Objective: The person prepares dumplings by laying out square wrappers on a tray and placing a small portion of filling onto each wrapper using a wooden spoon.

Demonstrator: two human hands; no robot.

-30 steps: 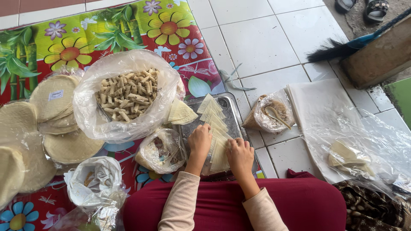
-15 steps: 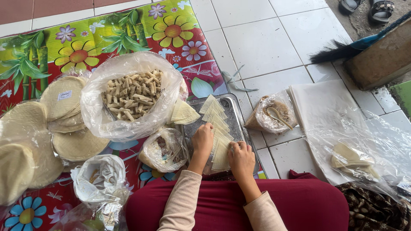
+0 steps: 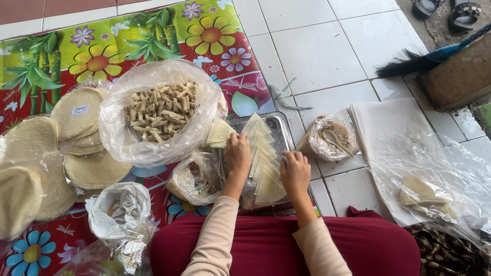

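Now: hands on the wrapper row

Pale triangular wrappers (image 3: 263, 163) lie overlapped in a row on a metal tray (image 3: 284, 124) at centre frame. Left hand (image 3: 237, 153) rests curled, fingertips on the row's left edge. Right hand (image 3: 295, 171) lies knuckles up, fingers together, touching the right edge. Whether either pinches a wrapper cannot be told.

Flowered mat (image 3: 153, 30), bag of rolls (image 3: 161, 115), broom (image 3: 419, 61), 2 sandals (image 3: 445, 9).
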